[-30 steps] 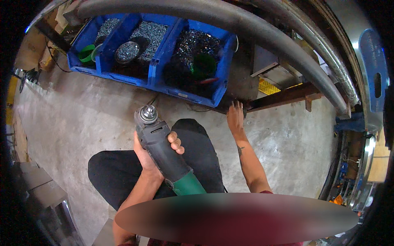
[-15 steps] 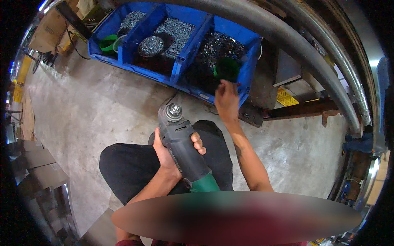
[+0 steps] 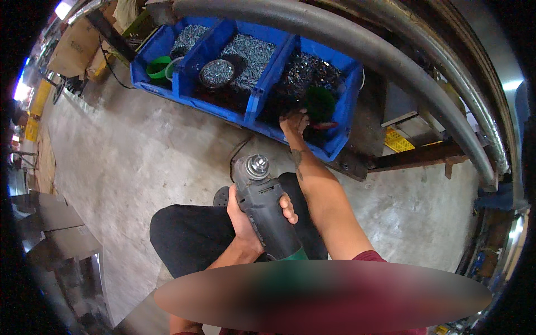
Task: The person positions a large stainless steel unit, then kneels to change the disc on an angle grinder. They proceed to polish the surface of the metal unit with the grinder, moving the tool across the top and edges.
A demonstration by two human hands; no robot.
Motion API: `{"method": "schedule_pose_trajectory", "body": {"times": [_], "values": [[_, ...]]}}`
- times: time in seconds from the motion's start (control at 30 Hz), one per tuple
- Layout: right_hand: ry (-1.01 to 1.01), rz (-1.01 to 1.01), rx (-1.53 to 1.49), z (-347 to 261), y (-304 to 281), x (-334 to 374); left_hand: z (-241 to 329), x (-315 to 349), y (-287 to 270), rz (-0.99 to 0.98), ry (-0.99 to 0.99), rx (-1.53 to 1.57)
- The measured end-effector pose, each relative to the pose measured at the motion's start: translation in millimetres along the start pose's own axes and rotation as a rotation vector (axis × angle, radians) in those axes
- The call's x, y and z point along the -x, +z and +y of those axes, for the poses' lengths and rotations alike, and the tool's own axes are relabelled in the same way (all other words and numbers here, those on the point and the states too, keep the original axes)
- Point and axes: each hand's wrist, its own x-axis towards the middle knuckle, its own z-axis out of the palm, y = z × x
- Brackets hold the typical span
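Observation:
An angle grinder (image 3: 271, 209) with a dark grey body, a green rear part and a bare metal spindle lies across my lap. My left hand (image 3: 245, 223) is wrapped round its body, thumb on one side and fingertips on the other. My right hand (image 3: 294, 121) reaches over the front edge of the right-hand compartment of a blue bin (image 3: 252, 103). Its fingers are bent down in the shadow there, and what they hold, if anything, is hidden. Close beside it are a dark green round container (image 3: 320, 103) and a reddish piece (image 3: 325, 126).
Small metal parts (image 3: 251, 56) fill the middle compartment, with a round bowl (image 3: 216, 73) of them. Green cups (image 3: 158, 67) stand in the left one. A thick grey pipe (image 3: 357, 42) curves overhead. Cardboard boxes (image 3: 67, 240) stand at left.
My right hand has moved left and deeper into the right-hand compartment, with its forearm stretched farther forward. The grinder and my left hand sit slightly lower and farther right in the picture.

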Motion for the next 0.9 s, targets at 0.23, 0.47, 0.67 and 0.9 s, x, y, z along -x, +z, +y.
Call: {"method": "schedule_pose_trajectory", "body": {"times": [0.23, 0.47, 0.67, 0.9], "values": [[0.286, 0.048, -0.116, -13.2, 10.5, -14.1, -3.4, -0.5, -1.3, 0.016, 0.014, -0.033], [0.367, 0.044, -0.066, -22.4, 8.9, -13.0, -0.1, -3.6, -5.6, -0.034, 0.002, 0.019], [0.549, 0.084, -0.134, -31.8, 25.3, -26.8, 0.1, -2.6, -9.0, -0.011, 0.008, 0.007], [0.576, -0.021, -0.159, -23.0, 23.3, -33.2, 0.4, -2.2, -7.1, -0.048, -0.004, 0.023]]}}
